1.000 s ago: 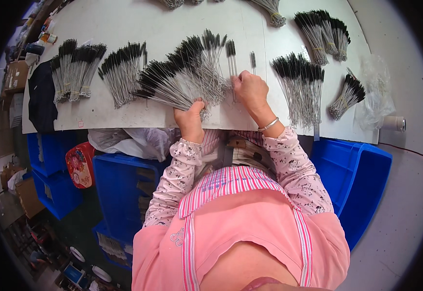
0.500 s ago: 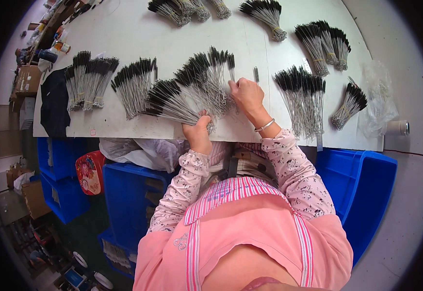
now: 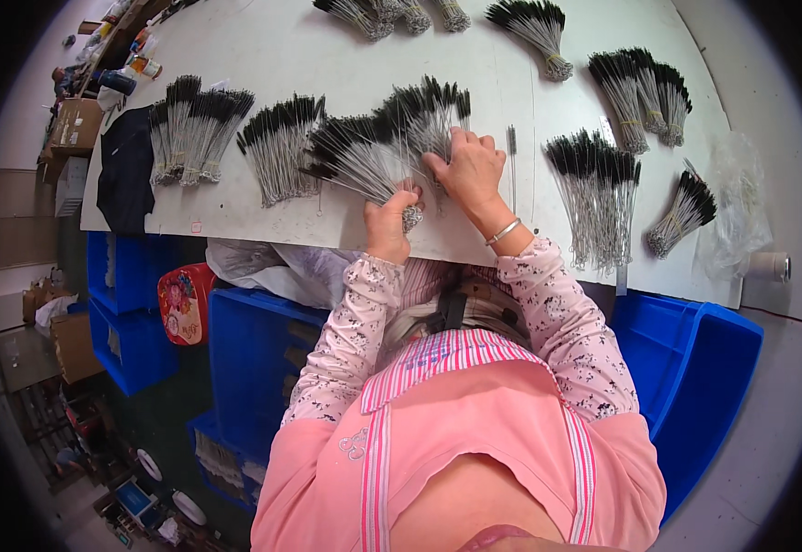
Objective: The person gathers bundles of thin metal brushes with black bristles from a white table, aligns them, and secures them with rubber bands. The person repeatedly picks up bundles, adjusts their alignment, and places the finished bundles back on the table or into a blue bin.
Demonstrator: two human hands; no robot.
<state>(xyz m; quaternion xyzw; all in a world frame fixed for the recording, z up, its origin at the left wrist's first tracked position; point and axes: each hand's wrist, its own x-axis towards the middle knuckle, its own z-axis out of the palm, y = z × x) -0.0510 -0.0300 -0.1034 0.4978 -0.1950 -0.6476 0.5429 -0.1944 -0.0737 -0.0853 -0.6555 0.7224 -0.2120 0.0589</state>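
My left hand (image 3: 390,224) is closed round the wire ends of a fanned bunch of black-bristled brushes (image 3: 353,155), which it holds at the table's near edge. My right hand (image 3: 472,172) rests on a loose pile of the same brushes (image 3: 427,112) just right of that bunch. Its fingers are bent over the pile's right side; whether they pinch any brush is hidden. A single brush (image 3: 512,143) lies apart to the right of this hand. Left of the held bunch lies another loose pile of brushes (image 3: 281,147).
Tied brush bundles (image 3: 185,138) lie at the table's left, with more bundles (image 3: 640,97) at the far right. A loose brush row (image 3: 594,198) and a small bundle (image 3: 682,214) lie nearer. Blue crates (image 3: 695,368) stand below the table edge, beside a red bag (image 3: 186,304).
The view has shifted slightly, so the table appears moved right. My right hand has gone from upright brushes at the pile's right edge to lower over the pile, its fingers less tightly curled.
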